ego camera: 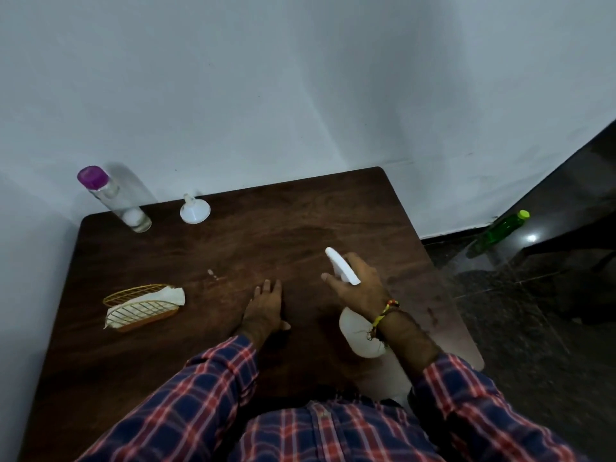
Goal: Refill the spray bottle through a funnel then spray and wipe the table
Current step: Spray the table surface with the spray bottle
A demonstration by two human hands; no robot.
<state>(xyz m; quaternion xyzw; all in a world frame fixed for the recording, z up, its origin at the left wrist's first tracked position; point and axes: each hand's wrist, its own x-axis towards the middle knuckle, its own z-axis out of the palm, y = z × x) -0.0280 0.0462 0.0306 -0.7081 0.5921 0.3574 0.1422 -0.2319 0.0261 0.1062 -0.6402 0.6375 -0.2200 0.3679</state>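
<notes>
My right hand (pixel 358 288) grips the neck of a white spray bottle (pixel 358 335), its nozzle pointing away over the dark wooden table (pixel 300 221). My left hand (pixel 263 308) rests flat on the table with straight fingers, just left of the bottle. A white funnel (pixel 195 210) stands upside down near the table's far edge. Beside it, at the far left corner, stands a clear bottle with a purple cap (pixel 113 198). A wire basket holding white cloths or tissues (pixel 143 308) sits at the left. A few small droplets (pixel 213 275) lie on the wood.
A pale wall runs behind the table and along its left side. To the right, the dark tiled floor holds a green bottle with a yellow-green cap (pixel 500 233).
</notes>
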